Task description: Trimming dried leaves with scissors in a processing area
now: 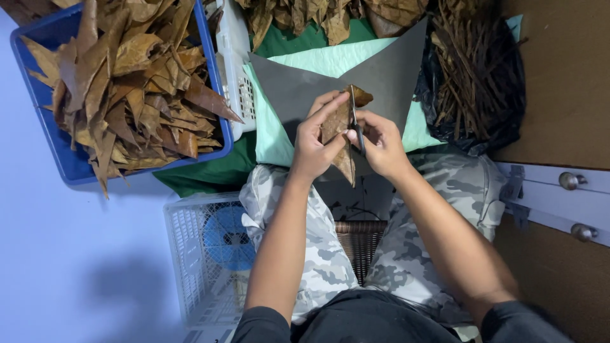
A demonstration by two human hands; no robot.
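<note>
A dry brown leaf (337,130) is held upright between both hands, above the person's lap and in front of a dark grey sheet (387,76) that lies over a pale green cloth (270,130). The left hand (312,145) closes its fingers around the leaf's left edge, thumb pressed against the face of the leaf. The right hand (380,143) pinches a thin dark blade-like tool (357,127) that lies along the leaf's right edge; whether it is scissors or a knife is too small to tell. Both forearms reach forward from the body, wrists angled inward so the hands nearly meet. To the left, a blue crate (38,101) is heaped with more dry leaves (133,82). A white basket (238,82) stands just beside it. A black bag of stems (476,82) sits to the right.
</note>
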